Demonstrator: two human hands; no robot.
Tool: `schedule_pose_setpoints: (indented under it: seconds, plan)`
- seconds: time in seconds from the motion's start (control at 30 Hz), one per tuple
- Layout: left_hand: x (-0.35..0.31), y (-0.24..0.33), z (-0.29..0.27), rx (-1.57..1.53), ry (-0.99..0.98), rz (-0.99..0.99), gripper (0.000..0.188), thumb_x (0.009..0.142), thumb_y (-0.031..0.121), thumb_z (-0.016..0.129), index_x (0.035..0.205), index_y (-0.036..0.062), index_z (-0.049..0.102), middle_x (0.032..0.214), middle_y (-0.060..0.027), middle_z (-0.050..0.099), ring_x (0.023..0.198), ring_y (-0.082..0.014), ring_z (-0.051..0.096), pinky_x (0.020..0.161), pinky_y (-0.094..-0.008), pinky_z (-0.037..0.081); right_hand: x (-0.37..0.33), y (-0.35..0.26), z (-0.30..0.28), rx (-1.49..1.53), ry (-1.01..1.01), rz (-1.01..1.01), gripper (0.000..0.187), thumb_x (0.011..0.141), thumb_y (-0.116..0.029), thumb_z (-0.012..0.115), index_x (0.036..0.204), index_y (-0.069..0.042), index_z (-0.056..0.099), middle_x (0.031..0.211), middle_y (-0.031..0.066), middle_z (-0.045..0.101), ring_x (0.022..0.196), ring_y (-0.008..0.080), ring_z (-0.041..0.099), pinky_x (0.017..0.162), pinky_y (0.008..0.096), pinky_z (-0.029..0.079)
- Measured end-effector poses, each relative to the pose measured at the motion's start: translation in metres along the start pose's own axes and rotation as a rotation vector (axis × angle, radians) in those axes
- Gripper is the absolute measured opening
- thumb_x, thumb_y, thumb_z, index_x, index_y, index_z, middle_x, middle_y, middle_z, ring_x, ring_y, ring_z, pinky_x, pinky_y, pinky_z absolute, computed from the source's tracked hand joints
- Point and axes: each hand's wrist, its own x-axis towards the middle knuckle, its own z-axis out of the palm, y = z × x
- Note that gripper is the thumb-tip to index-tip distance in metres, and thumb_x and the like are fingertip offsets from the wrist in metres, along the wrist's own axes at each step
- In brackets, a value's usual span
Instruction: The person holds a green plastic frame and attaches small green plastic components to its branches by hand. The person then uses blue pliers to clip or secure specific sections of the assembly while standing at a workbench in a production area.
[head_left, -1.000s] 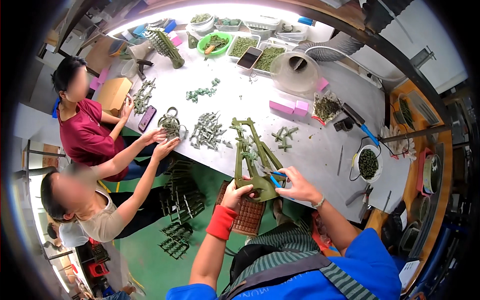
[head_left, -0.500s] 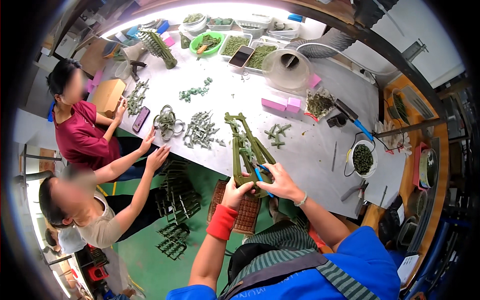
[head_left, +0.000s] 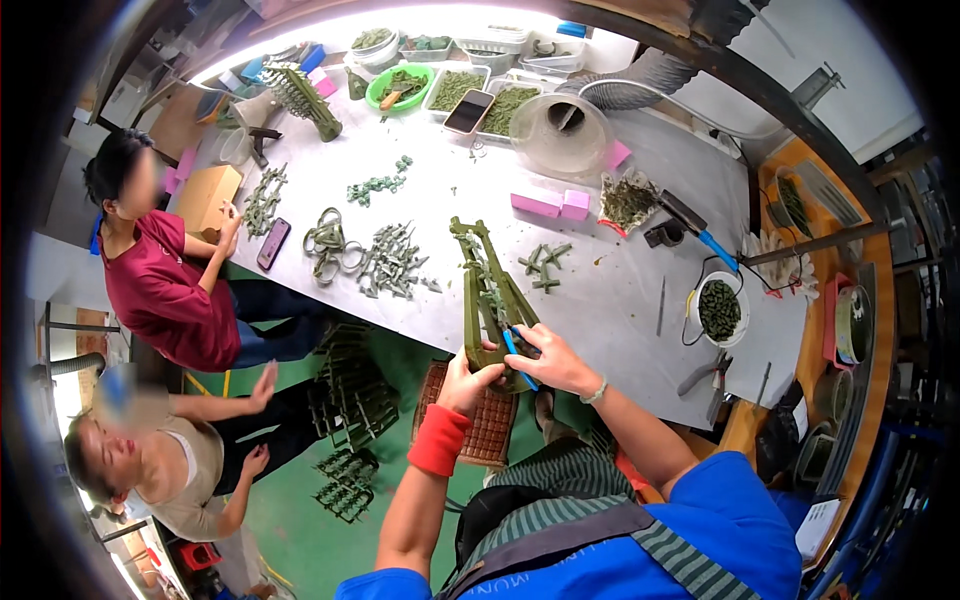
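Near the table's front edge, my left hand (head_left: 466, 384) is closed round the near end of a long olive-green moulded frame (head_left: 471, 318). The frame's narrow arms reach away over the table, with small pale green pieces between them. My right hand (head_left: 556, 361) is closed on a slim blue-handled hand tool (head_left: 511, 344) against the frame's near right side. My fingers hide the tool's working end, so its exact kind cannot be made out. Small green cross-shaped pieces (head_left: 545, 265) lie right of the frame, and a heap of grey-green pieces (head_left: 392, 262) lies left of it.
Green rings (head_left: 328, 240), a phone (head_left: 273, 245) and pink blocks (head_left: 537, 203) lie on the table (head_left: 440, 165). A white bowl of dark green pieces (head_left: 719, 311) and pliers (head_left: 708, 382) are at right. Two people (head_left: 160, 275) are at left; a woven stool (head_left: 484, 428) stands below.
The nearer person at left has drawn both hands back from the table and leaned away. My hands stay on the frame; the blue-handled tool has shifted slightly.
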Motion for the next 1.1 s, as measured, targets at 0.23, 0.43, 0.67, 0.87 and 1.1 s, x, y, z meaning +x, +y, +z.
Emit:
schedule_pose_setpoints:
  seconds: [0.23,0.43,0.67,0.87,1.1]
  plan:
    - [0.004,-0.006,-0.004,0.001,0.007,-0.004,0.035,0.083,0.001,0.068,0.114,0.0015,0.053,0.095,-0.0089,0.065,0.073,-0.0144,0.065,0.067,-0.0281,0.055,-0.001,0.005,0.005,0.188,0.005,0.032,0.061,0.081,-0.03,0.074,0.129,0.003,0.056,0.104,0.0144,0.059,0.092,0.0243,0.062,0.082,0.0332,0.05]
    - [0.005,-0.006,-0.007,0.0,0.013,-0.007,0.033,0.084,0.001,0.068,0.113,0.001,0.053,0.094,-0.0087,0.065,0.073,-0.0146,0.064,0.068,-0.028,0.054,0.0,0.012,0.003,0.234,-0.026,0.025,0.057,0.084,-0.024,0.073,0.13,0.004,0.056,0.104,0.0116,0.061,0.091,0.0195,0.061,0.083,0.0318,0.05]
    - [0.008,-0.005,-0.014,-0.031,0.016,-0.059,0.03,0.084,0.0,0.067,0.111,0.001,0.054,0.096,-0.0082,0.065,0.075,-0.0152,0.064,0.069,-0.0278,0.054,0.002,0.022,-0.02,0.974,-0.279,0.393,0.055,0.091,-0.019,0.067,0.139,0.002,0.048,0.113,0.001,0.058,0.096,0.0073,0.053,0.082,0.0208,0.043]
    - [0.007,0.0,-0.016,-0.122,0.011,-0.102,0.03,0.085,0.001,0.067,0.112,0.0017,0.054,0.096,-0.0077,0.064,0.076,-0.0157,0.063,0.069,-0.0283,0.054,0.01,0.022,-0.012,0.262,-0.006,0.227,0.064,0.084,-0.037,0.071,0.135,-0.003,0.052,0.107,0.0069,0.058,0.094,0.0174,0.059,0.083,0.0308,0.049]
    - [0.002,0.004,-0.013,-0.102,-0.004,-0.09,0.032,0.085,0.0,0.067,0.113,0.0019,0.053,0.092,-0.0076,0.063,0.073,-0.0157,0.063,0.07,-0.029,0.053,0.032,0.009,-0.001,0.093,0.044,0.09,0.075,0.076,-0.045,0.074,0.134,-0.003,0.051,0.118,0.0183,0.056,0.107,0.0291,0.058,0.093,0.0361,0.047]
